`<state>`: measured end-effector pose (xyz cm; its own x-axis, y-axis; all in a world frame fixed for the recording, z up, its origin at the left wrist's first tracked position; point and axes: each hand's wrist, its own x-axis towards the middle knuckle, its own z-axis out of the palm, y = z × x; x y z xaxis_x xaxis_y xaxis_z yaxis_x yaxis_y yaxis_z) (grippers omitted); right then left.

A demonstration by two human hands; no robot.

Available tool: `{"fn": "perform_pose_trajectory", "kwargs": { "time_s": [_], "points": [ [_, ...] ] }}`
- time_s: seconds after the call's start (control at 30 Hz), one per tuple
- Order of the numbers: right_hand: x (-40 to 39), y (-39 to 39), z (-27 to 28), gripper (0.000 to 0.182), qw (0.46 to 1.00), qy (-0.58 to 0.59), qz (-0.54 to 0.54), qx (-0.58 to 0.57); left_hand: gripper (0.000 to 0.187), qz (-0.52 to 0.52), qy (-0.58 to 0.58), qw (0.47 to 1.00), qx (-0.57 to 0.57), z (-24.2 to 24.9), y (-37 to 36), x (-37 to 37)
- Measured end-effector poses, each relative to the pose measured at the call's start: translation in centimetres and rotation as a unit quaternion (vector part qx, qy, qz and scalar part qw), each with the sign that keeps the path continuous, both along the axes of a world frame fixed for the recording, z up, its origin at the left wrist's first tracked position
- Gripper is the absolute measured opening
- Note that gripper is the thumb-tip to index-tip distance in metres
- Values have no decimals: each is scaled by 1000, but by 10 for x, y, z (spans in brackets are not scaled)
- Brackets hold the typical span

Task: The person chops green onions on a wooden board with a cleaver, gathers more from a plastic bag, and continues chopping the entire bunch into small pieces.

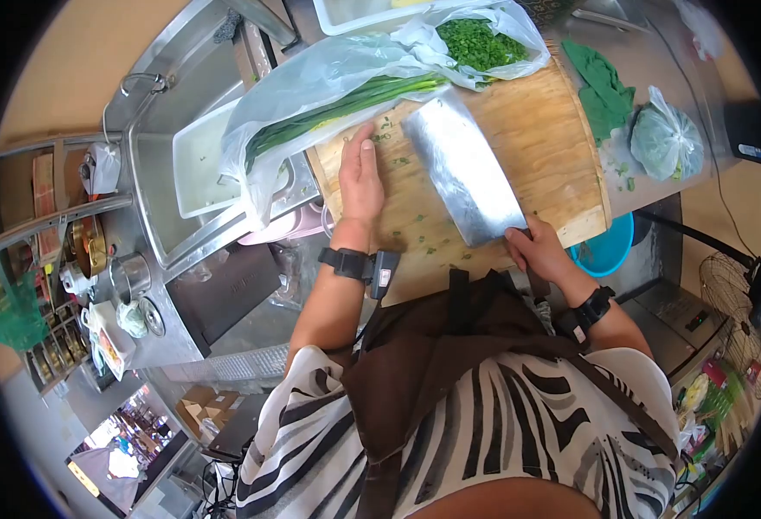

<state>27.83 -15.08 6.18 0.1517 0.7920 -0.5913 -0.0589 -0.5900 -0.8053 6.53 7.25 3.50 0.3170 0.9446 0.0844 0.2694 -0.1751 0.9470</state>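
Head view showed a cleaver (467,173) over the middle of a wooden board (549,130), its broad face turned up and its handle end toward the board's near right corner. The right hand (534,249) was clenched round the handle, thumb up against the heel of the blade. The left hand (363,173) gripped nothing: it was extended near the board's left edge, fingers together and pointing at the far side. Whether its underside touched the wood could not be told.

Long green stalks (346,108) lay in a clear plastic bag (289,82) across the far left corner, one end overhanging the left edge, the other just beside the blade's far end. At the far edge sat chopped greens (482,45) in another open bag, and green scraps (421,240) were strewn near the left and near edges. Beyond the right edge were a green cloth (601,86) and a knotted bag (667,138).

The cleaver looked stiff and fairly heavy toward the blade, so the handle close to the heel seemed the best place for a firm hold. The stalks looked light, bendy and easily bruised, perhaps slippery if damp; a loose bunching grip around them, with fingertips curled back, would have suited.
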Motion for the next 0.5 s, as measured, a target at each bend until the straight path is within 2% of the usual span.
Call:
{"fn": "perform_pose_trajectory", "kwargs": {
  "time_s": [0.07, 0.13, 0.17, 0.2, 0.27, 0.3, 0.37, 0.4, 0.5],
  "points": [
    [1, -8, 13, 20, 1000, -4, 16, 0, 37, -11, -4, 1000, -18, 5, 5, -6],
    [2, -11, 33, 18, 987, -152, 53, -11, 40, -36, 7, 999, 33, 17, 20, -7],
    [3, -11, 40, 18, 953, -272, 88, 103, 40, -35, 4, 999, 34, 22, 29, -9],
    [6, -9, 46, 18, 951, -276, 89, 105, 42, -46, 9, 999, 22, 28, 41, -10],
    [15, 2, 57, 19, 853, -465, 156, 180, 44, -55, 8, 998, 13, 38, 61, -12],
    [15, 11, 67, 19, 824, -508, 172, 182, 46, -55, 19, 998, -29, 42, 69, -14],
    [16, 26, 70, 18, 800, -542, 176, 188, 53, -60, 15, 992, -111, 43, 80, -17],
    [16, 33, 71, 17, 776, -572, 179, 194, 53, -59, 11, 992, -109, 43, 81, -17],
    [12, 47, 64, 14, 756, -589, 211, 193, 52, -60, -61, 991, -101, 42, 80, -22]
  ]
}}
